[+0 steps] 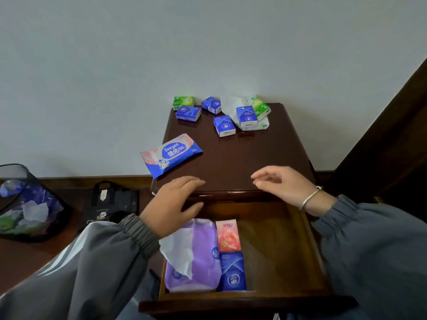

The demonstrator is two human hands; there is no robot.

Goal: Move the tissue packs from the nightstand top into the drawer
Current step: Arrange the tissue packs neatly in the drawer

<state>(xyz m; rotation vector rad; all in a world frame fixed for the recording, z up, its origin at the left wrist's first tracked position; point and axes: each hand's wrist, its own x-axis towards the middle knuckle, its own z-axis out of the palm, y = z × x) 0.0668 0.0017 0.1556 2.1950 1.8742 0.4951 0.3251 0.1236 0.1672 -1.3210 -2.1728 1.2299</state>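
Note:
The dark wooden nightstand (249, 158) carries several small blue tissue packs (224, 125) and green packs (183, 102) along its back edge. A blue and pink wet-wipe pack (171, 154) overhangs its left edge. Below, the drawer (277, 250) stands pulled out. Inside it lie a purple tissue pack (198, 257) with a sheet sticking out, a pink pack (228, 235) and a blue pack (232, 271). My left hand (173, 204) hovers over the drawer's back left corner, fingers relaxed and holding nothing. My right hand (284, 185) hangs over the nightstand's front edge, also holding nothing.
A white plastic wrapper (233, 107) lies crumpled among the packs at the back right. A mesh waste bin (27, 204) and a black tote bag (111, 204) stand on the floor to the left. Dark wooden furniture (392, 146) rises on the right.

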